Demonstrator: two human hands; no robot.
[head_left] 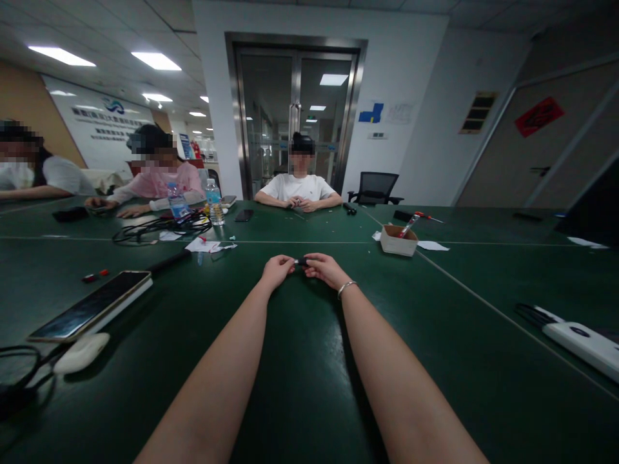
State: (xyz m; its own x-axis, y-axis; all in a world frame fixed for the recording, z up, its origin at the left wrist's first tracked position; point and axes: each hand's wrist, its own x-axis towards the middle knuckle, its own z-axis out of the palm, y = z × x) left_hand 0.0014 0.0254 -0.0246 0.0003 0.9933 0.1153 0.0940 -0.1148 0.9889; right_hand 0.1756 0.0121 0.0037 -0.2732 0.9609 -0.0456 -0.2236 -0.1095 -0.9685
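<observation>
Head camera: the left hand (pixel 278 270) and right hand (pixel 327 270) pinch a small black, silver-tipped piece (pixel 302 261) between them, over the smooth green table (pixel 300 361). Beyond, rightward, sits an open pale box (pixel 397 245); leftward lie tangled cables (pixel 196 221), a flat glossy phone (pixel 97 306) and a rounded white object (pixel 82 354).

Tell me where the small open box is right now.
In the head view, the box stands on the green table, right of centre, farther off than the right hand, with white paper just to its right.
</observation>
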